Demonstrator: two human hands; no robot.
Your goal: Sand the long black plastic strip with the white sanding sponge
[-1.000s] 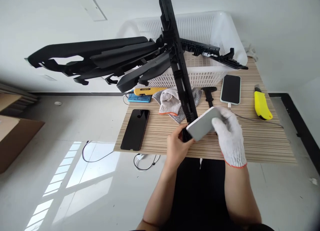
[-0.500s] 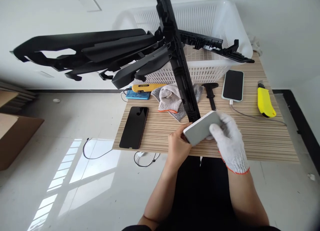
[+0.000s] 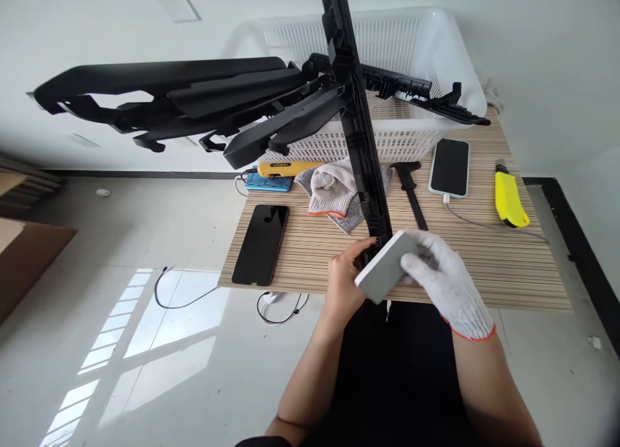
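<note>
Gripping, left hand (image 3: pixel 345 276): bare, I have it closed on the near end of a black strip (image 3: pixel 365 163), by the worktop's (image 3: pixel 494 266) front edge.
Right hand (image 3: pixel 448 282): gloved, it pinches a gray block (image 3: pixel 387 269), thumb on the upper face; whether block meets strip, I cannot tell.
Strip: runs from the front edge across the white basket (image 3: pixel 450 59) at the back edge and out of view.
Handling: so long a piece may swing, I judge; I would brace it firmly near the block, set the block's face square to it and tuck the left fingertips clear.
Worktop sides: black phone (image 3: pixel 260 243) near the front left corner, yellow cutter (image 3: pixel 510 198) near the right edge, well apart from both hands.
</note>
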